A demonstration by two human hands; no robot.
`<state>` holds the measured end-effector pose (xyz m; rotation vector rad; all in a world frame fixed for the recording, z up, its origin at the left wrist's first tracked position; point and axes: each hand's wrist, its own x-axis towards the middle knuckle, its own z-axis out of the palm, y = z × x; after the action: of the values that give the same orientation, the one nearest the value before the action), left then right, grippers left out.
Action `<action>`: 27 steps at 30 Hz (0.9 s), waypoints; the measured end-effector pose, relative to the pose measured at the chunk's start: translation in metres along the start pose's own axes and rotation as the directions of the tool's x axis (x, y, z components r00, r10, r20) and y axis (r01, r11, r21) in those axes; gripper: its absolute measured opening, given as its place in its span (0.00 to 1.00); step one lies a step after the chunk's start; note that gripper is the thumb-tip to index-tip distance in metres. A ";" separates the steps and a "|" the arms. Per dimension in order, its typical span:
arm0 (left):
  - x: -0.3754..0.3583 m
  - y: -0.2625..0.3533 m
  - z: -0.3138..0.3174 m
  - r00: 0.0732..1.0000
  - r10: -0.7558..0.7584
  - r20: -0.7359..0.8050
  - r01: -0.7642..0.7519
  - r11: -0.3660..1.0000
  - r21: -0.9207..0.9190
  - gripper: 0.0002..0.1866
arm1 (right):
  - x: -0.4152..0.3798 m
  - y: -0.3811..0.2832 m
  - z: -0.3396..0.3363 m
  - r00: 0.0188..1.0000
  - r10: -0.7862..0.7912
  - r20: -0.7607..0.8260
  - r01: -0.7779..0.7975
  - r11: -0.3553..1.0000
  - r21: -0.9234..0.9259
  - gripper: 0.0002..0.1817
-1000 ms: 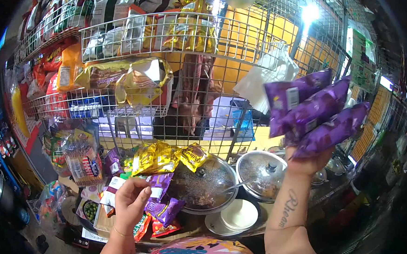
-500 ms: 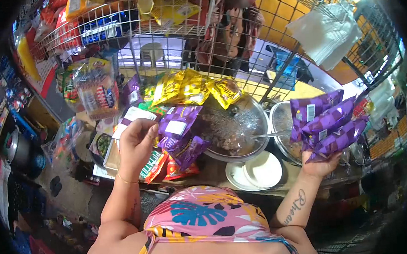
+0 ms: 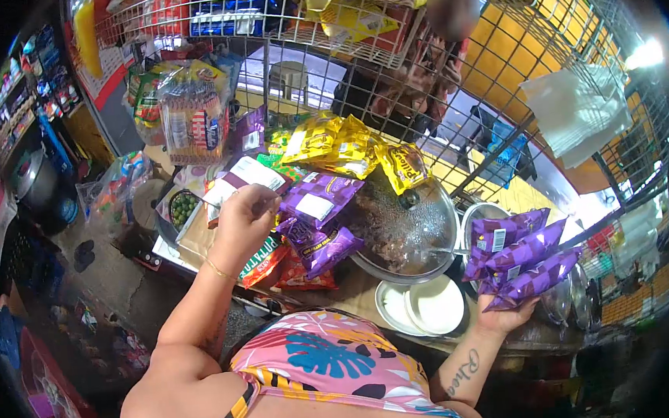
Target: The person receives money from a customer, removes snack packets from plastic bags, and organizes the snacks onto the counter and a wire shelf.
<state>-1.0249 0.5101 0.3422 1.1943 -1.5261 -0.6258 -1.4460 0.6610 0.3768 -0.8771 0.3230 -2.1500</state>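
My right hand grips a fanned stack of three purple snack packets, held above the counter to the right of the pots. Over a pile of snack packs on the counter, my left hand has its fingers curled beside a purple packet with a white label. Whether those fingers pinch a packet is not clear. More purple packets lie just under that hand, with red and green packs below them. Yellow packets rest further back against the wire grid.
A glass-lidded pan sits mid-counter, white plates before it, another lidded pot to the right. Wire baskets of snacks hang overhead. Behind the wire grid stands a person. A bowl of green fruit is at left.
The view has tilted down and right. My right hand lowered the three purple packets from head height toward the counter. My left hand stayed over the snack pile.
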 end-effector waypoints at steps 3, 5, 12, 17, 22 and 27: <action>-0.004 0.000 0.002 1.000 0.026 0.010 -0.026 1.000 0.002 0.06 | -0.005 0.005 -0.008 0.998 0.051 -0.044 -0.049 0.997 0.053 0.45; -0.006 -0.005 0.004 0.999 0.038 0.017 -0.038 0.999 0.005 0.06 | -0.008 0.010 -0.005 0.992 0.127 -0.006 -0.126 0.986 0.107 0.42; -0.007 0.016 0.010 0.996 0.042 0.073 -0.046 0.998 0.050 0.04 | -0.013 0.033 -0.004 0.973 0.216 -0.084 -0.206 0.972 0.110 0.37; -0.004 0.032 0.019 0.981 0.161 0.106 -0.166 0.986 0.034 0.03 | -0.015 0.042 0.016 0.954 0.293 0.057 -0.298 0.934 0.195 0.37; -0.008 0.046 0.027 0.945 0.270 0.184 -0.260 0.963 -0.074 0.04 | -0.024 0.052 0.035 0.918 0.395 0.036 -0.396 0.906 0.151 0.30; -0.017 0.064 0.025 0.904 0.316 0.289 -0.306 0.949 -0.080 0.04 | -0.034 0.061 0.059 0.905 0.424 0.029 -0.425 0.903 0.057 0.37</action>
<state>-1.0717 0.5445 0.3820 0.8285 -1.9065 -0.6313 -1.3557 0.6491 0.3737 -0.7107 0.3970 -1.7365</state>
